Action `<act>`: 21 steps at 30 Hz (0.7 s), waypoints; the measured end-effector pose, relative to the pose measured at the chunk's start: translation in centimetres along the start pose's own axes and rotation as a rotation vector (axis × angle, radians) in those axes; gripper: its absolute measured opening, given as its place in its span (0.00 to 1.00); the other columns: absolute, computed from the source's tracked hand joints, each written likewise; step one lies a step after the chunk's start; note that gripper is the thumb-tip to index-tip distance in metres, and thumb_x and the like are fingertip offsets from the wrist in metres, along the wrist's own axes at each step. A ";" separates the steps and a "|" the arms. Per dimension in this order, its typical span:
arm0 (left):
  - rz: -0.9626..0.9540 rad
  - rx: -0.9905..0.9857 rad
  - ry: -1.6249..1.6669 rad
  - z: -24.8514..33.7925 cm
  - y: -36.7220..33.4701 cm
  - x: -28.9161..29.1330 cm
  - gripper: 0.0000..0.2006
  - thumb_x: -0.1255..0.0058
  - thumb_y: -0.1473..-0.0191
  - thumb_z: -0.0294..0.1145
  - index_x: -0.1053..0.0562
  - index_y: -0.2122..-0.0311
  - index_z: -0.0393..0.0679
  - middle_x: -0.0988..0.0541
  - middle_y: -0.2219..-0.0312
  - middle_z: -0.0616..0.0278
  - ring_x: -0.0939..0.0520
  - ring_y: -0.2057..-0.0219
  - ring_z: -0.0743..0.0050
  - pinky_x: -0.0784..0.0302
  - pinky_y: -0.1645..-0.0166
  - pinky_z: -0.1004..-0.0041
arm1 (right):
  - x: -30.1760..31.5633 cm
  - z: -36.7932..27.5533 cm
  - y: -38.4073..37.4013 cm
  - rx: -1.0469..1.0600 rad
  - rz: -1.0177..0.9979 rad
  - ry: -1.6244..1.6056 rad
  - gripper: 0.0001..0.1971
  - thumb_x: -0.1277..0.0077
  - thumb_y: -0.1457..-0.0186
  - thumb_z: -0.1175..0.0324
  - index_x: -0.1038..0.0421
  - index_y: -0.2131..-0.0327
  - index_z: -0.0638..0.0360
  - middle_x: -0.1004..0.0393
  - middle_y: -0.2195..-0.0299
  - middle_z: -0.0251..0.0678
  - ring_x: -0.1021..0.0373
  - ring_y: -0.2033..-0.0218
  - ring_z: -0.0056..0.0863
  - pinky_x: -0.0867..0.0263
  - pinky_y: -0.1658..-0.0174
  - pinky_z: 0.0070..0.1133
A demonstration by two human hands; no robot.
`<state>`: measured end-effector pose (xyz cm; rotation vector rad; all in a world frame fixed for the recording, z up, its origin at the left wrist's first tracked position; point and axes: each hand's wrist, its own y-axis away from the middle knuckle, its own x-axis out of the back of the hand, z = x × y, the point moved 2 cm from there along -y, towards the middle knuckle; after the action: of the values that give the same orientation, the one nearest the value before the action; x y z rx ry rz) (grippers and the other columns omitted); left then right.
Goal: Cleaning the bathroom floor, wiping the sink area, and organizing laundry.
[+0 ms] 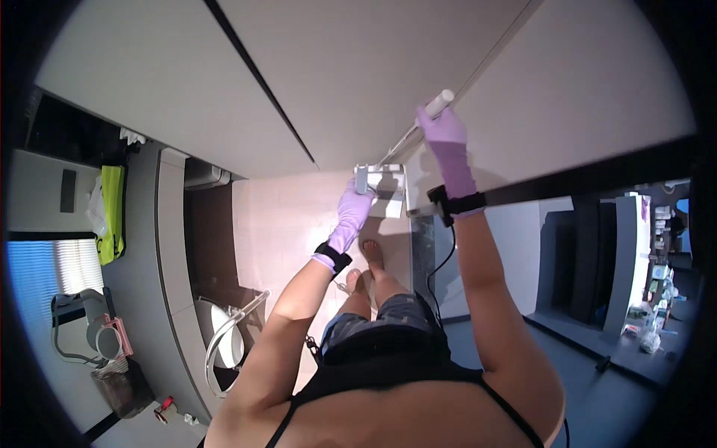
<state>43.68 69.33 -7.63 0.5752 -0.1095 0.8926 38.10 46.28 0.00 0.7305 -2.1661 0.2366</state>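
While I have my gloved right hand closed around the top of a long white handle, my gloved left hand is held tight on a grey bar at the left edge of a white pan. The handle slants down toward the pan, which sits between my hands and over the pale tiled floor; I can't tell whether it touches the tiles. Nearer my body are two bare feet. Off to my left I see a yellow-green bag.
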 end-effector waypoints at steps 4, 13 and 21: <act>-0.042 -0.038 0.169 -3.2 7.1 3.0 0.26 0.51 0.58 0.27 0.36 0.48 0.40 0.23 0.64 0.55 0.23 0.63 0.67 0.29 0.57 0.73 | 1.6 1.0 1.8 -0.007 -0.017 -0.033 0.19 0.48 0.53 0.53 0.29 0.66 0.59 0.26 0.74 0.38 0.29 0.70 0.35 0.35 0.67 0.27; -0.083 -0.185 0.295 -10.6 16.2 6.1 0.28 0.54 0.59 0.19 0.38 0.47 0.37 0.27 0.58 0.59 0.26 0.58 0.75 0.32 0.53 0.76 | 1.2 0.0 10.3 -0.019 -0.045 -0.119 0.17 0.47 0.53 0.55 0.29 0.66 0.60 0.26 0.74 0.36 0.30 0.70 0.31 0.35 0.67 0.25; 0.024 -0.239 0.257 -9.5 21.5 9.0 0.28 0.53 0.60 0.19 0.36 0.48 0.38 0.26 0.59 0.60 0.26 0.57 0.75 0.32 0.52 0.76 | 0.1 -3.5 14.1 0.019 -0.077 -0.203 0.16 0.47 0.52 0.58 0.29 0.66 0.60 0.27 0.74 0.34 0.30 0.71 0.28 0.35 0.67 0.23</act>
<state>31.70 91.07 -3.58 0.2341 0.0096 0.9538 32.25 59.15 3.41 0.8793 -2.3233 0.1486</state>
